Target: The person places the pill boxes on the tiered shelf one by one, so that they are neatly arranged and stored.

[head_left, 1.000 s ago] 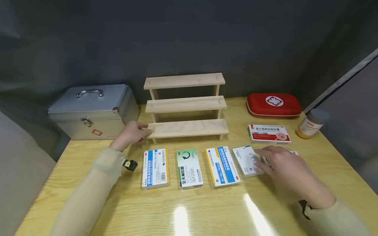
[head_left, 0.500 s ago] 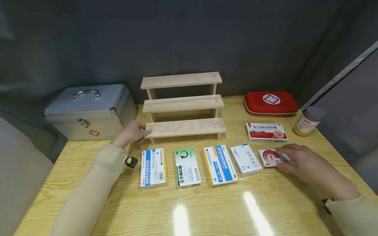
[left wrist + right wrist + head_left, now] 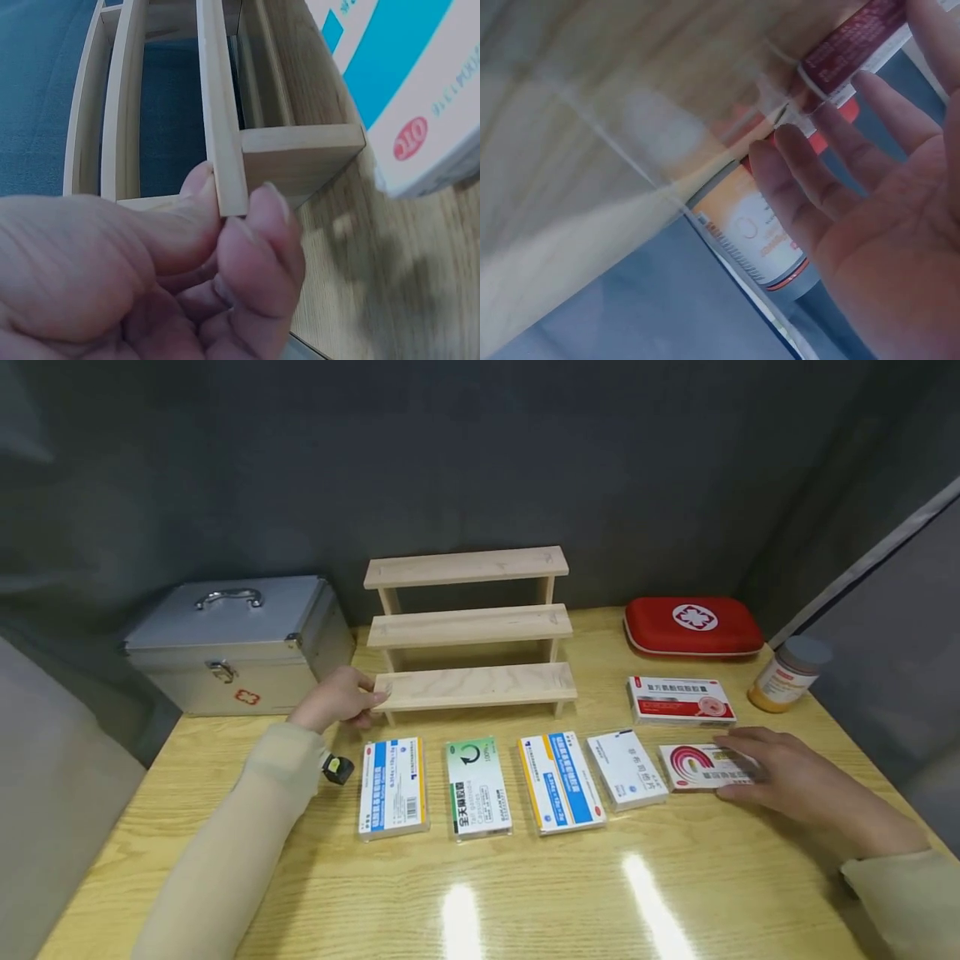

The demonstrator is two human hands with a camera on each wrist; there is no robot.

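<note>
At the left end of the lowest board of a three-tier wooden stand [image 3: 476, 685], my left hand [image 3: 337, 697] pinches the board between thumb and fingers; the left wrist view shows this board end [image 3: 225, 172] held in the hand [image 3: 150, 277]. My right hand [image 3: 802, 781] is at the right end of a white box with red arcs [image 3: 693, 767], thumb near its front edge and fingers near its back edge. In the right wrist view the fingers of this hand [image 3: 870, 187] are extended and loosely spread; whether they press the box cannot be told.
Left of that box lie a white box [image 3: 626, 768], a blue-orange box [image 3: 562, 783], a green-white box [image 3: 480, 789] and another blue-white one [image 3: 392, 787]. Behind are a red-white box [image 3: 681, 700], red case [image 3: 693, 627] and jar [image 3: 787, 675]. A metal case [image 3: 232, 647] stands left.
My right hand has moved right from beside the white box to the right end of the box with red arcs, uncovering more of it. The left hand still pinches the board.
</note>
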